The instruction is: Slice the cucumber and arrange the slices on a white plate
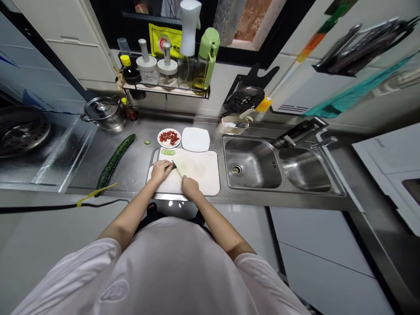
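Over the white cutting board, my right hand is closed around the handle of a knife. Its blade points up and left, to a small dark green cucumber piece. My left hand has its fingers bent onto that piece, holding it down at the board's left side; the fingers hide most of it. Several pale cucumber slices lie in a row near the board's top left corner. On the steel counter farther left rests a long whole cucumber, with a small cut end beside it.
Behind the board stand a plate of chopped red pieces and a white square plate. A double sink is at the right. A lidded pot stands at the back left, under a shelf of bottles and jars.
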`<action>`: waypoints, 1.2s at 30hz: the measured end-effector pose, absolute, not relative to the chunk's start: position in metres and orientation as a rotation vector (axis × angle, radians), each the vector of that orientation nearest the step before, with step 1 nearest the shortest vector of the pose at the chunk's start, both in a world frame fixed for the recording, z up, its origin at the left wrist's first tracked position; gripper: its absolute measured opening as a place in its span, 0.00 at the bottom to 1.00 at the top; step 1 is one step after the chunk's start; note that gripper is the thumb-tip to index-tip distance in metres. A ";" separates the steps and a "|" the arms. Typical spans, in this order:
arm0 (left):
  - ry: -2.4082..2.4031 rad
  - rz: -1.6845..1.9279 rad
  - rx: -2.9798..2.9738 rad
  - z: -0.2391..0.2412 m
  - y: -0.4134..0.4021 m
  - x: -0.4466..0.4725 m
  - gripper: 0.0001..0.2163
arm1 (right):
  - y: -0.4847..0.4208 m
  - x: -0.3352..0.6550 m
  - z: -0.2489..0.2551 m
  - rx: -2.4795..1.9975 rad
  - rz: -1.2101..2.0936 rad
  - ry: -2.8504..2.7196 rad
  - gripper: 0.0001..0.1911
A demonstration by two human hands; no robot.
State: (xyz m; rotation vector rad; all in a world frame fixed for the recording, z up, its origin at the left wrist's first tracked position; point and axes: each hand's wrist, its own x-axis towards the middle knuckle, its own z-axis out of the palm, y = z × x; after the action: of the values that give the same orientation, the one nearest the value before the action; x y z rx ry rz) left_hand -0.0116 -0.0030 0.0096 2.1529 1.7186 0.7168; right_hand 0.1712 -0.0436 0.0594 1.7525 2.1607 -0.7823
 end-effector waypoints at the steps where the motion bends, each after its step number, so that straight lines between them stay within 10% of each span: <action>1: 1.721 0.716 2.151 0.010 -0.003 -0.012 0.12 | -0.046 0.172 0.059 1.755 -0.777 2.159 0.14; 36: 1.770 0.642 2.079 0.015 -0.001 -0.010 0.11 | -0.071 0.214 0.061 1.845 -0.673 2.141 0.16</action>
State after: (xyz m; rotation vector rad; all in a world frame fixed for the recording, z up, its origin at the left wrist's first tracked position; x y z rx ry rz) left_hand -0.0101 -0.0008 0.0154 2.0791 1.7700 0.6419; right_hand 0.2137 -0.0711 0.0608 1.8450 2.1413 -0.6728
